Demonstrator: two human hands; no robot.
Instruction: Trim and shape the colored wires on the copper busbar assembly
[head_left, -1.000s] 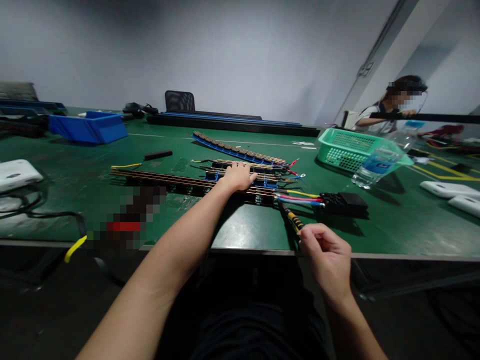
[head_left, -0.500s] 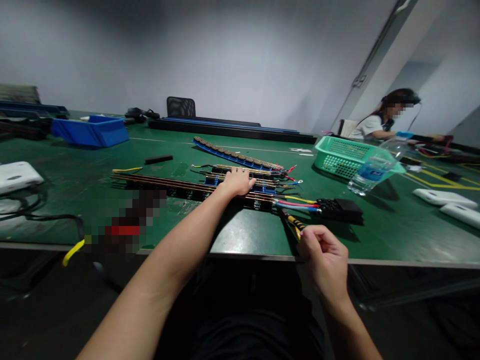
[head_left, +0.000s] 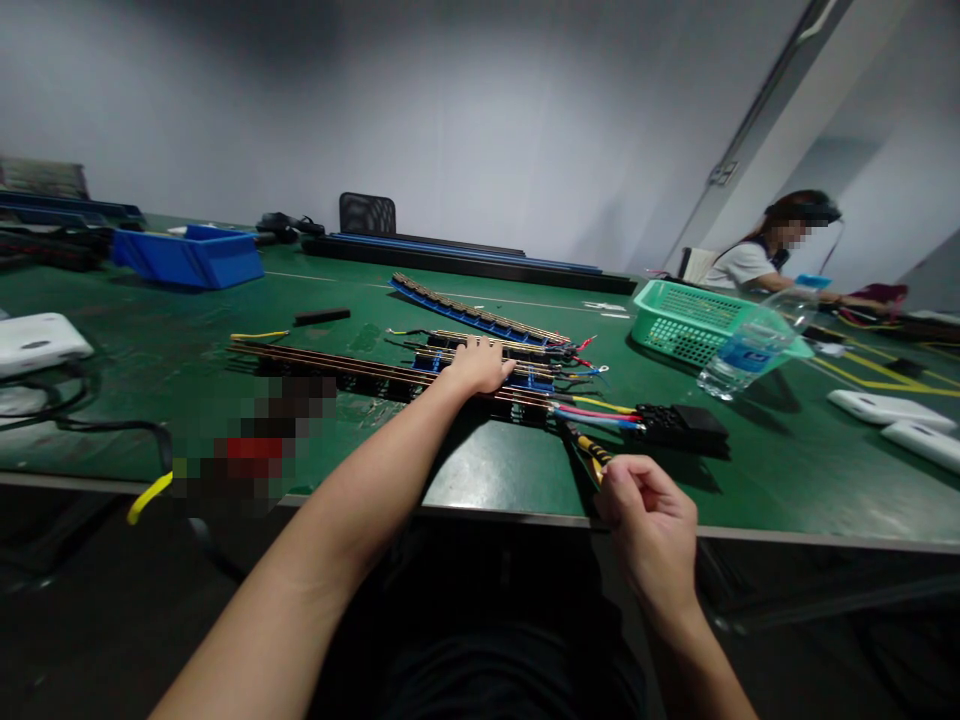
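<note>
My left hand point(head_left: 480, 367) lies flat, fingers spread, across copper-railed black and blue strips in the middle of the table. Under its wrist side runs the longest black strip point(head_left: 352, 372), with thin copper rails along it. Yellow, pink and blue wires point(head_left: 596, 412) join that strip's right end to a black connector block point(head_left: 682, 428). My right hand point(head_left: 651, 530) is closed round the yellow-and-black handles of pliers point(head_left: 591, 447) at the front edge. The pliers' tip is by the strip's right end, too small to show whether it touches.
A green basket point(head_left: 675, 322) and a water bottle point(head_left: 739, 360) stand on the right. A blue bin point(head_left: 187, 262) is at the left. Another curved strip point(head_left: 472, 308) lies behind my left hand. White devices point(head_left: 889, 408) lie at the right. A co-worker point(head_left: 750, 262) sits beyond the basket.
My hands keep almost the same positions on the strips and the pliers. The view has shifted slightly. The co-worker's arm has moved a little.
</note>
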